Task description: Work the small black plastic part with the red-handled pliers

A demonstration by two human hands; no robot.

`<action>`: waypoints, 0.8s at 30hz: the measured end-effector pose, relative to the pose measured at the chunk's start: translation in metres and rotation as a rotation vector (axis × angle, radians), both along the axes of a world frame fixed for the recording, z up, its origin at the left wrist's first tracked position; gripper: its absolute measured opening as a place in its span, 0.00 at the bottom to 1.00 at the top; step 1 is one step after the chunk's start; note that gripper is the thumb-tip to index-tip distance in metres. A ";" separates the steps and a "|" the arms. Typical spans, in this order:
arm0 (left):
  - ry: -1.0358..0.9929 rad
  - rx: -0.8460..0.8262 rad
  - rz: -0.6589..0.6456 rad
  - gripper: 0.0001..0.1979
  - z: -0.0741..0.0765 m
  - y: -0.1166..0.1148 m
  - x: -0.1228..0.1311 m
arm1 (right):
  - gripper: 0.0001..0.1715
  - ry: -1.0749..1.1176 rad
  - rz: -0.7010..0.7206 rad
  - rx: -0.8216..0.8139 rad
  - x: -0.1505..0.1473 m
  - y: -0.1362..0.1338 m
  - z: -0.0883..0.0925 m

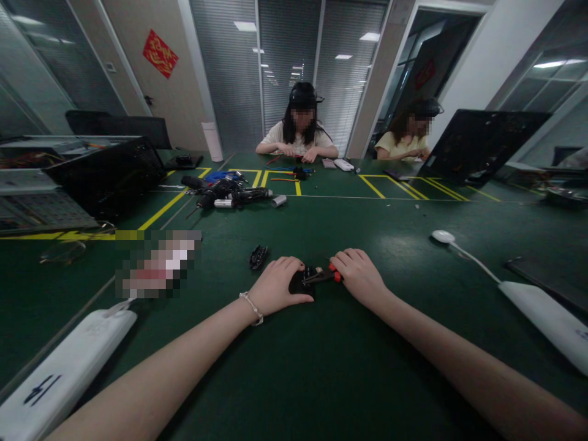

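Observation:
Near the middle of the green table, my left hand is closed on a small flat black piece, thumb at its near edge and fingers along its far side. My right hand grips red-handled pliers, fingers wrapped round the handles. The dark jaws point left and lie over the black piece; whether they pinch anything there I cannot make out. Just beyond my left hand sits a small black ridged part, touched by neither hand.
A power drill lies among cables at back left. White power banks flank my arms. A dark monitor stands left, another dark panel right. Two people sit across the table.

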State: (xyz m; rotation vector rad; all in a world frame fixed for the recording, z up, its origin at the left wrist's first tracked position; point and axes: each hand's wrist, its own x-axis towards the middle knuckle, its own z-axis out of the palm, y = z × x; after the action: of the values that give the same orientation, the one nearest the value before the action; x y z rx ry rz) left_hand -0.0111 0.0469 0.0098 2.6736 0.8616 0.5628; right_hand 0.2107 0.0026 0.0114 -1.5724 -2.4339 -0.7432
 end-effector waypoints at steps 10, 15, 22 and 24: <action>-0.007 0.005 -0.002 0.29 0.000 0.000 0.000 | 0.14 -0.010 -0.029 0.006 -0.001 -0.001 0.000; -0.004 -0.001 -0.002 0.28 0.001 -0.001 0.000 | 0.14 -0.006 -0.048 -0.017 -0.004 -0.003 0.000; -0.003 -0.012 0.000 0.28 0.002 -0.001 0.000 | 0.15 -0.005 -0.023 -0.020 -0.004 -0.003 0.001; -0.002 -0.012 -0.003 0.29 0.001 -0.001 -0.001 | 0.15 0.001 -0.017 -0.023 -0.002 -0.002 0.001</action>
State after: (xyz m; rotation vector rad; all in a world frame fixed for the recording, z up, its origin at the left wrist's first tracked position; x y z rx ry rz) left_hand -0.0117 0.0462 0.0110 2.6630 0.8574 0.5582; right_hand 0.2084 0.0006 0.0122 -1.6033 -2.4400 -0.7199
